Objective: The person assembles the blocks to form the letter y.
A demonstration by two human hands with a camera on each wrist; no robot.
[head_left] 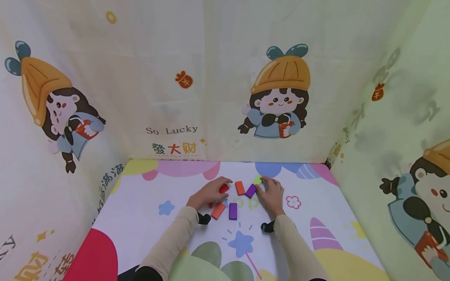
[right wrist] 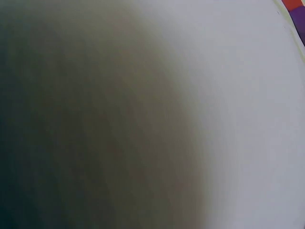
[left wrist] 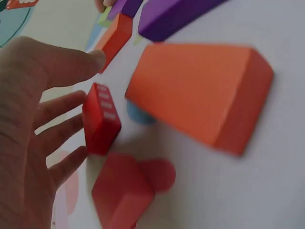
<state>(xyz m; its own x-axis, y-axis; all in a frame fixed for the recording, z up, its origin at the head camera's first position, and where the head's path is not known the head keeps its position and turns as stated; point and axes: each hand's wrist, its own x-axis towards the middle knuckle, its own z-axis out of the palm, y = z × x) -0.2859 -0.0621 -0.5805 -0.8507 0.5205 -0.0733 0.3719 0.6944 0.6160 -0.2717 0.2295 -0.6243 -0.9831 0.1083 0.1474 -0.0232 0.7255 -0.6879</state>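
Pale cloth [head_left: 225,78] printed with cartoon figures is hung around a white counter [head_left: 140,218], so the blocks are set within a closed-in space. At the left, the fingers of the left hand [head_left: 209,193] are seen apart, with the tips brought to the outer side of a marked red block [left wrist: 101,119] and the thumb clear of it; the block is probably steadied or nudged that way rather than gripped. Beneath that hand, a second red block [left wrist: 121,191] is partly hidden from the head view. Just beside it, a near orange block [head_left: 218,210] is laid aslant, and next a near purple block [head_left: 233,211] is left untouched, both presumably within easy reach. Beyond them, a far orange block [head_left: 240,188], a far purple block [head_left: 250,191] and a green block [head_left: 258,180] are set close together, perhaps so that their ends can be lined up. At the right, the right hand [head_left: 272,193] is placed against the green and purple end; whether a block is pinched cannot be told, since the right wrist view is blurred.
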